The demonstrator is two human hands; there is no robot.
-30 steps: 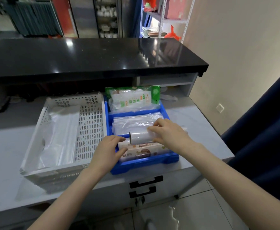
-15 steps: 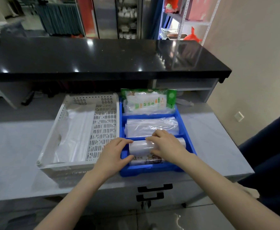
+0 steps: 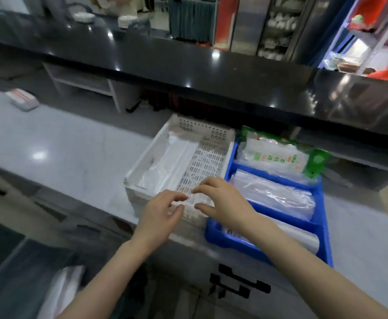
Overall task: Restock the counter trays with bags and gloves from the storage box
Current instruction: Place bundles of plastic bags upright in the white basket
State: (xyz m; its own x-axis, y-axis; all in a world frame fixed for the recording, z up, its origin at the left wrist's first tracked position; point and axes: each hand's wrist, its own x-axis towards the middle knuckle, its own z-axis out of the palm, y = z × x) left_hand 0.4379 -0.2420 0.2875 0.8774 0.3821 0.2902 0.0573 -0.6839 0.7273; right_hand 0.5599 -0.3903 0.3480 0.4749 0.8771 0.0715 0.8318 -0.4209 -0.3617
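A blue divided tray sits on the grey worktop. Its far compartment holds a green-edged packet, the middle one a stack of clear bags, and the near one a roll of clear bags. To its left stands a white perforated basket with white plastic bags lying in it. My left hand and my right hand hover close together over the basket's near right corner. Both have loosely bent fingers and hold nothing.
A black raised counter overhangs the back of the worktop. A small flat box lies far left. Black drawer handles are below the tray. A bundle of clear plastic shows at the bottom left.
Both hands have let go of the roll, which now lies in the blue tray's near compartment. They have moved left to the white basket's corner. The view has swung left.
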